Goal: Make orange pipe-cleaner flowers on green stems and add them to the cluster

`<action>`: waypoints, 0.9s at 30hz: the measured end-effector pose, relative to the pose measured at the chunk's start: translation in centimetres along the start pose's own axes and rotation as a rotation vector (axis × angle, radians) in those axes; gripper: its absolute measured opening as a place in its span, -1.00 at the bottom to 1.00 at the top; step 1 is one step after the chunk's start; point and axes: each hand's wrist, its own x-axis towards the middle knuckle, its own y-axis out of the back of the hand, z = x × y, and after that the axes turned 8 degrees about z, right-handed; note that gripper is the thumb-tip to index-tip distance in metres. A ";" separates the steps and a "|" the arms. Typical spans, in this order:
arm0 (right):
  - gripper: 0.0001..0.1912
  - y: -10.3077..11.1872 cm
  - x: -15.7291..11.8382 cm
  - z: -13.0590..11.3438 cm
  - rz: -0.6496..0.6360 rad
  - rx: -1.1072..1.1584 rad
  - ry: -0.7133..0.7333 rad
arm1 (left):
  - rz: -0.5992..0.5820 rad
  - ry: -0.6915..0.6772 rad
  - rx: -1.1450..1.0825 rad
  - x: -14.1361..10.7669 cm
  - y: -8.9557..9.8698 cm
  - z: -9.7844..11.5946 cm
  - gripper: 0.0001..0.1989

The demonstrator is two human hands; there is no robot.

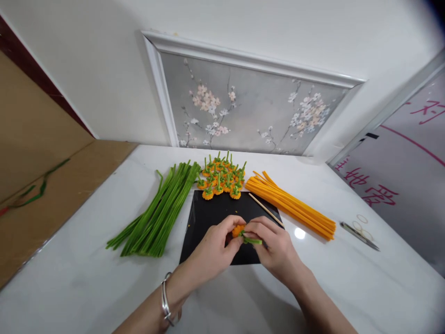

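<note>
Over the black mat (205,232), my left hand (217,243) is closed around a small orange pipe-cleaner pumpkin (238,230). My right hand (273,241) pinches the green pipe-cleaner stem (253,240) that sticks out of its side toward the right. Fingers of both hands meet at the pumpkin and hide part of it. Beyond the mat's far edge stand several finished-looking orange pumpkins (218,189) with green stems pointing up. A thin wooden stick (266,209) lies across the mat's far right corner.
Green pipe cleaners (156,213) lie in a bundle on the left of the white table (104,287). An orange pipe-cleaner bundle (292,204) rests at the right. Farther right are scissors or a similar slim metal tool (359,236) and thin rubber bands (361,226). Cardboard (79,171) borders the left.
</note>
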 end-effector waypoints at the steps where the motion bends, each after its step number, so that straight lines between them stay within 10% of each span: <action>1: -0.77 -0.1 -0.1 0.0 -0.006 -0.028 0.012 | 0.002 -0.001 -0.003 0.0 0.0 0.0 -0.77; 8: -0.82 -0.7 -0.5 -0.7 -0.033 -0.195 0.052 | -0.026 0.005 0.048 0.0 0.1 0.1 -0.71; 27: -0.86 -1.0 -0.4 -0.6 0.116 0.088 -0.217 | -0.055 0.415 -0.660 0.2 -0.1 -0.4 -0.53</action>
